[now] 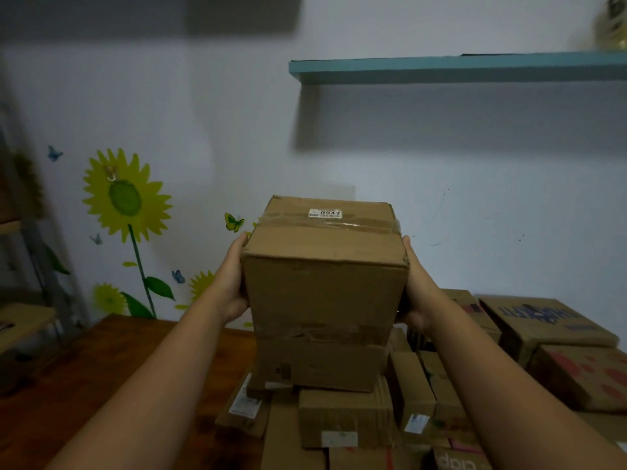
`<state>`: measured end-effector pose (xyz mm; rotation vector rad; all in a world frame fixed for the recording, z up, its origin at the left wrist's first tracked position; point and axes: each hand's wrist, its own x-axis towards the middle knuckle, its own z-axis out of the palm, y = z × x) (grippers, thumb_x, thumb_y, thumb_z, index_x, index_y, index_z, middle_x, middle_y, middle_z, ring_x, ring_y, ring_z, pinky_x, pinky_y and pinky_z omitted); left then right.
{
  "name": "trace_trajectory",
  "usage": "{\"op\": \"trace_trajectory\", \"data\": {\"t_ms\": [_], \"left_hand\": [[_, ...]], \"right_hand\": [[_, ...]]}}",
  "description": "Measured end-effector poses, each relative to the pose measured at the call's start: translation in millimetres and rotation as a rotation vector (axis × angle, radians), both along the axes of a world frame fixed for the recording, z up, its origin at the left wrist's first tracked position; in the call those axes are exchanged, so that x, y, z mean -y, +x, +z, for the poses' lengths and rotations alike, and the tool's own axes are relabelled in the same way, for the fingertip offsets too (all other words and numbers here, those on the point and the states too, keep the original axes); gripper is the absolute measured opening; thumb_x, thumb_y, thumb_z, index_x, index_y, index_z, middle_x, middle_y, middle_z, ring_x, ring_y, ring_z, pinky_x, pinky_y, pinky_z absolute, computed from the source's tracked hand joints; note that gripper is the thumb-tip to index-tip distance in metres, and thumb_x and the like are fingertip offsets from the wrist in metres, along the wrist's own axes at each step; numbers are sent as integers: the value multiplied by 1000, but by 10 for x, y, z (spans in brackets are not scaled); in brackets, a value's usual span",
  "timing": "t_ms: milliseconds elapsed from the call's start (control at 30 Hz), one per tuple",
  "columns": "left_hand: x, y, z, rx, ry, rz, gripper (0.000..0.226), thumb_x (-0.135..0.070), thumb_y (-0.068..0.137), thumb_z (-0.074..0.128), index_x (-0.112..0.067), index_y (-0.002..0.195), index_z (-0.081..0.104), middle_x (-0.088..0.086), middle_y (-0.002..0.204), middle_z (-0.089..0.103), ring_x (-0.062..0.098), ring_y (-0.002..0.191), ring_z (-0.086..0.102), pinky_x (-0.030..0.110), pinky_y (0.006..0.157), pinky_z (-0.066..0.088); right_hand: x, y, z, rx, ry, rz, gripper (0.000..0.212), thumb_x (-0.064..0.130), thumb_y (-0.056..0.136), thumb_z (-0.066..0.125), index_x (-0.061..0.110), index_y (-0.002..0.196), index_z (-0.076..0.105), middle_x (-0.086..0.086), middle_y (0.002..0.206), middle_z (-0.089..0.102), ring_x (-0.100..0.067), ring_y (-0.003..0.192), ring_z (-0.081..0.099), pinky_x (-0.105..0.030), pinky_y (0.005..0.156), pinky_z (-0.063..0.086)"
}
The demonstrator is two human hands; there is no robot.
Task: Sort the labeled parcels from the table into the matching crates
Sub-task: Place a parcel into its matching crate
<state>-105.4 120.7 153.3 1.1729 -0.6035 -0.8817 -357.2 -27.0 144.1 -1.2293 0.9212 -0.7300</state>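
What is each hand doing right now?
Left hand: pressed flat on the left side of the cardboard box, carrying it.
Right hand: pressed flat on its right side, carrying it.

Both bare forearms reach forward and upward, drawing closer together. The left grip [234,283] presses flat against the left side of a box [324,283], and the right grip [415,286] against its right side. The fingers lie straight, pointing away from the body.
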Motion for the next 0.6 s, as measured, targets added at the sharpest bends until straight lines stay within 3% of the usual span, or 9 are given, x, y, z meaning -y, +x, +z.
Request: {"op": "trace_trajectory", "data": {"t_ms": [167,267,367,433,600], "left_hand": [[-55,40,126,-79,22,-121,68,-76,94,37,-21,112,72,12,94,78,24,79,76,31,62,61],[-52,45,184,-75,2,-117,65,-74,93,42,-21,119,69,12,93,78,24,79,77,32,63,61],[-37,30,186,-33,-6,-132,61,-72,94,44,-22,118,69,11,93,78,24,79,77,33,65,61],[-30,6,146,12,-10,-134,56,-69,96,43,-23,113,69,9,91,79,21,77,77,34,67,57],[-29,-16,-23,84,-9,-157,48,-60,101,39,-23,104,70,4,87,78,16,74,76,30,66,56]], "right_hand": [[1,34,-59,-5,-63,72,107,108,51,49,42,135,63,-7,127,72,-35,120,65,-60,103,52],[-31,51,-36,50,-112,102,85,101,69,48,46,131,67,-2,132,70,-33,129,60,-59,112,44],[-76,42,12,129,-110,99,66,84,92,40,39,130,69,-2,130,72,-30,125,65,-56,112,44],[-55,28,22,193,-63,74,67,76,99,33,29,131,69,-7,128,73,-28,118,70,-52,110,48],[-66,9,40,221,29,46,88,84,93,21,21,127,73,-13,122,75,-33,114,71,-53,106,51]]}}
